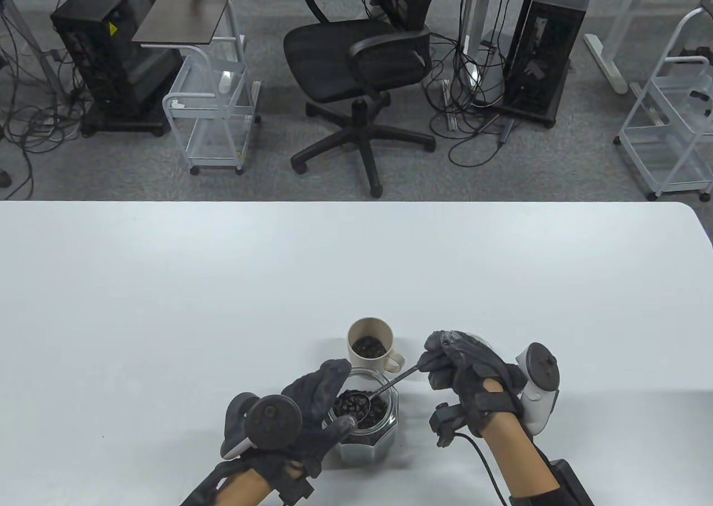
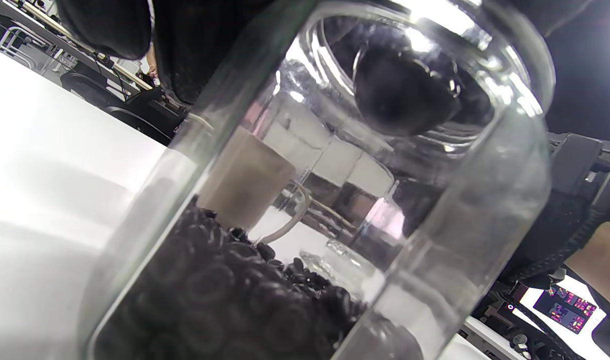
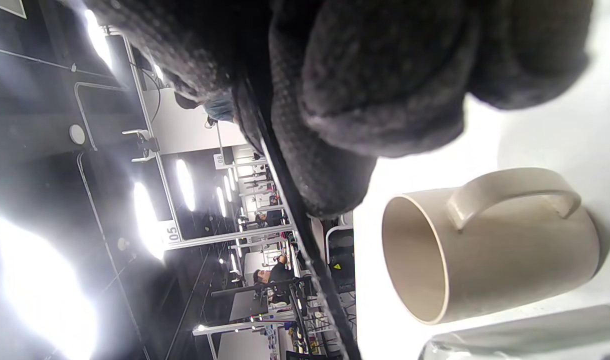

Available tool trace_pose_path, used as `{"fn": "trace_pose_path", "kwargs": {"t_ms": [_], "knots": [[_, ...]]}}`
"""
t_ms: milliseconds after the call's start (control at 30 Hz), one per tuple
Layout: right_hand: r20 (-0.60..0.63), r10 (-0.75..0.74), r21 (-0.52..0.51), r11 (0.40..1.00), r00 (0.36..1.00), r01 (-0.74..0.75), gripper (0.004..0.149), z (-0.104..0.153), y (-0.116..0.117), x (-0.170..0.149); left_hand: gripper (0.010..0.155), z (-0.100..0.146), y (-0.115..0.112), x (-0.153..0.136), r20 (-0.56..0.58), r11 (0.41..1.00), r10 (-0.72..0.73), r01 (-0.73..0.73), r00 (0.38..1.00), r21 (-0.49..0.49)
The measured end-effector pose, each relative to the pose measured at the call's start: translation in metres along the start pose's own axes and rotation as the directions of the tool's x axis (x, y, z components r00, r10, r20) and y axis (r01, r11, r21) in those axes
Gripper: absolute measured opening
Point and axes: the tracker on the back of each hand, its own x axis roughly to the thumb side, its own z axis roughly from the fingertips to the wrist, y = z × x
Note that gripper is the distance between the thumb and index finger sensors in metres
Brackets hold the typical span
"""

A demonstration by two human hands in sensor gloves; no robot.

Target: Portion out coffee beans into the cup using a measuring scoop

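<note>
A clear glass jar [image 1: 370, 436] with coffee beans stands near the table's front edge; my left hand [image 1: 326, 403] grips it round its left side. My right hand [image 1: 445, 364] pinches the handle of a metal measuring scoop [image 1: 356, 405], whose bowl sits inside the jar mouth, heaped with beans. Just behind the jar stands a cream cup [image 1: 369, 345] with beans in it, handle to the right. The left wrist view looks through the jar [image 2: 295, 200] at the beans [image 2: 225, 295] and the scoop's underside [image 2: 400, 95]. The right wrist view shows the cup [image 3: 490, 250] on its side below my curled fingers [image 3: 385, 80].
The white table [image 1: 223, 283] stretches wide to the left and behind the cup. Beyond its far edge stand an office chair [image 1: 362, 60], wire carts [image 1: 214, 110] and computer towers on the floor.
</note>
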Motion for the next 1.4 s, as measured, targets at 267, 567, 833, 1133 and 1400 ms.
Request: {"fn": "trace_pose_path", "kwargs": {"t_ms": [267,567,833,1133,1400], "knots": [[-0.012,-0.032,-0.029,0.999,0.999,0.032,0.039,-0.002,-0.008,-0.001,0.092,0.000,0.000,0.000,-0.001,1.000,0.000,0.000,1.000,0.000],[-0.031,-0.111,-0.048,0.993,0.993,0.110,0.039,-0.003,-0.014,-0.005,0.092,0.000,0.000,0.000,-0.001,1.000,0.001,-0.001,1.000,-0.001],[-0.011,-0.199,-0.094,0.976,0.980,0.197,0.039,0.000,-0.019,-0.003,0.092,0.000,0.000,0.000,-0.001,1.000,0.002,-0.002,1.000,-0.001],[0.043,-0.274,-0.172,0.945,0.961,0.277,0.041,0.004,-0.027,0.000,0.092,0.000,0.000,0.000,-0.001,1.000,0.002,-0.002,1.000,-0.002],[0.044,-0.280,-0.190,0.940,0.959,0.283,0.043,0.005,-0.028,0.000,0.092,0.000,0.000,0.000,-0.002,1.000,0.002,-0.002,1.000,-0.002]]}}
